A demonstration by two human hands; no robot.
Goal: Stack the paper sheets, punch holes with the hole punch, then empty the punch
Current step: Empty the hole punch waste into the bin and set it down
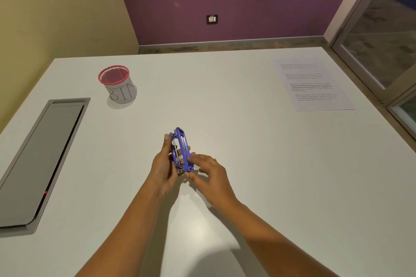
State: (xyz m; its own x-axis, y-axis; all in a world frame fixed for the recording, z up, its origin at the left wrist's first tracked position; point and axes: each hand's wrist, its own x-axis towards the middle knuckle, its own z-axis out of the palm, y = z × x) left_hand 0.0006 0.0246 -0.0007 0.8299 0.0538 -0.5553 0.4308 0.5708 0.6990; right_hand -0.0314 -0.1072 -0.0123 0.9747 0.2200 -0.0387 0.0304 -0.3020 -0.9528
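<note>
Left hand (163, 167) clamps the hole punch (182, 149) on edge above the table (247, 175); right hand (208, 170) fingers loose against its base. Papers (313, 85) stacked far right. Emptying probably remains; bin (118, 84) well apart.

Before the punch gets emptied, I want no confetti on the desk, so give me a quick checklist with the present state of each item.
1. Hole punch held off the table: ok, the left hand grips it on edge.
2. Right hand placed to work the punch: ok, its fingertips touch the lower end.
3. Punch over the bin: not ok, the bin stands far off to the left.
4. Bin upright with open mouth: ok.
5. Paper sheets out of the way: ok, lying at the far right.
6. Chip tray shut: cannot tell.
</note>
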